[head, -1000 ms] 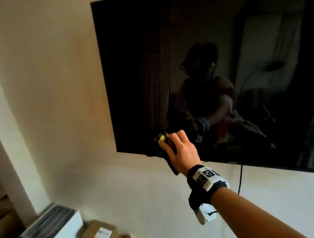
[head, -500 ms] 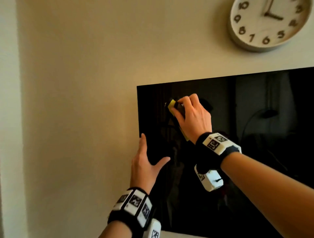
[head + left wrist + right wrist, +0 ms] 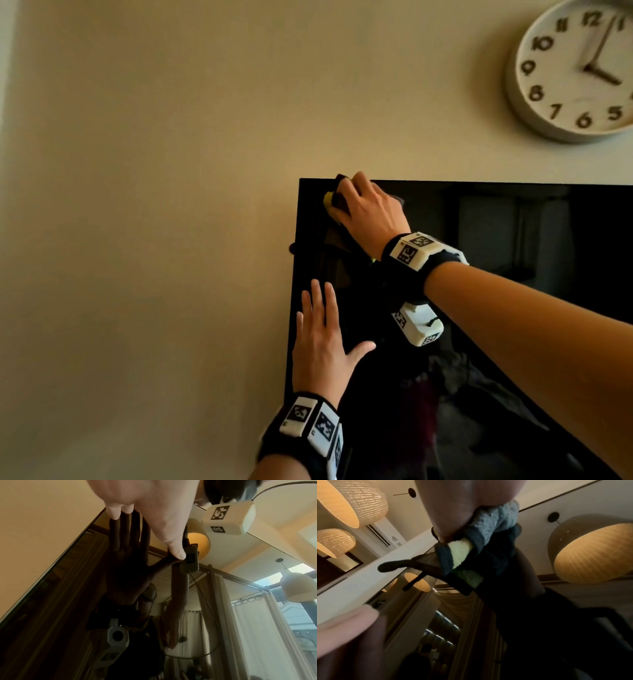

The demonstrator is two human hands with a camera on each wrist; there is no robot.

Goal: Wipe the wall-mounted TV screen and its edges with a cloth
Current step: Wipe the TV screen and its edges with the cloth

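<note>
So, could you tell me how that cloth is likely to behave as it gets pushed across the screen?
The cloth is probably soft and floppy: it bunches in folds under the right hand, and a loose strip dangles free. Its fluffy pile looks light and should glide easily over the glossy TV screen. Near the top edge, a fold may well flop over.

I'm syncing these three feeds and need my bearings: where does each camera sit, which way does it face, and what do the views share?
Head: on the head, facing the wall, TV and clock; both forearms, left hand flat on the screen, right hand gripping the cloth.
Left wrist: along the straight fingers onto the screen.
Right wrist: along the hand at the cloth.
Shared: the TV's left edge.
</note>
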